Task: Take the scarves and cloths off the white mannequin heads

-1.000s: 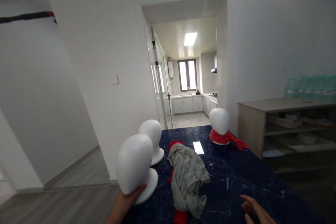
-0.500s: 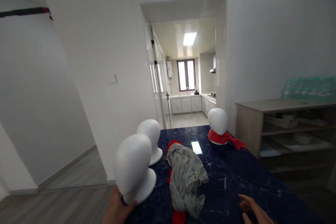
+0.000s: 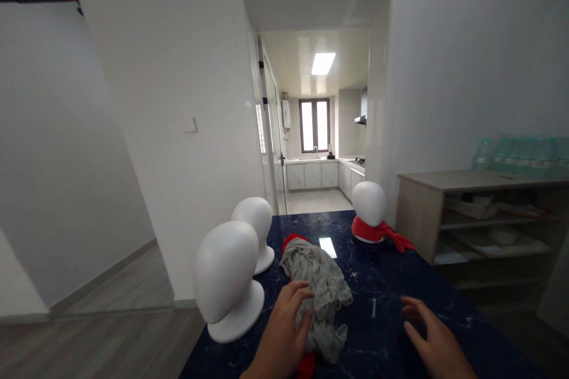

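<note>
The left hand (image 3: 284,331) rested with curled fingers on the grey scarf (image 3: 317,296) heaped mid-table, just beside the nearest foam mannequin head (image 3: 226,278); the right hand (image 3: 433,340) hovered open, holding nothing. A careless pull could topple that light head.

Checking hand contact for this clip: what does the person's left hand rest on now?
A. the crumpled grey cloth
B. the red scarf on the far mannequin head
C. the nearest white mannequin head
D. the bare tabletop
A: the left hand lies with its fingers on the grey cloth, apart from the nearest mannequin head.
</note>
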Available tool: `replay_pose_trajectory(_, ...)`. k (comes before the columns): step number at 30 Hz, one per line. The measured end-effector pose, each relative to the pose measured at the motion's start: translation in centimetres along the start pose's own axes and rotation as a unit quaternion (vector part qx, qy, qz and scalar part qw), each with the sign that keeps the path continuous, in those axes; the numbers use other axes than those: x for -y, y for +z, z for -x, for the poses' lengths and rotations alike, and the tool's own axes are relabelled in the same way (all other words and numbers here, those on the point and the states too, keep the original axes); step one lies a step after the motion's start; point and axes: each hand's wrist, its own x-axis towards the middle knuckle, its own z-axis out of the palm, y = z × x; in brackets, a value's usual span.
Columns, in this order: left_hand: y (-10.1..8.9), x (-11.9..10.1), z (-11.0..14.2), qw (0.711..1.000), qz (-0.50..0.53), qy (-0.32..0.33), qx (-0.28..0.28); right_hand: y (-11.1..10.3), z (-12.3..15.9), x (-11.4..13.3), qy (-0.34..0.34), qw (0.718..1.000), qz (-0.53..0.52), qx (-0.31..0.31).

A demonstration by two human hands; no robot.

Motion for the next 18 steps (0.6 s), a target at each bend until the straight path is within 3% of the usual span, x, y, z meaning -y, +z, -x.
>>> replay_pose_trajectory(2,3.0,0.1,-1.4,1.000,0.019,0.000,0.009,-0.2,-3.5,0.1,-0.025,0.998,0.047,-0.016)
replay_pose_trajectory(4,4.8,0.5,-2.0,1.000,0.015,-0.001,0.015,-0.3,-7.4,-0.5,-0.045,0.991,0.123,-0.022)
replay_pose_trajectory(7,5.7,1.2,-1.9,0.996,0.002,0.032,0.081,-0.1,-13.1,-1.9,-0.035,0.970,0.240,-0.021)
replay_pose_trajectory(11,5.9,2.2,-1.4,0.982,-0.010,0.088,0.169,0.7,-19.3,-3.0,-0.018,0.958,0.286,-0.024)
replay_pose_trajectory(13,6.5,2.9,-1.3,0.985,-0.013,0.075,0.155,1.3,-21.9,-3.1,-0.003,0.955,0.296,-0.024)
replay_pose_trajectory(18,8.2,4.7,-1.6,0.996,-0.063,0.001,0.059,2.7,-26.8,-3.3,0.040,0.948,0.314,-0.023)
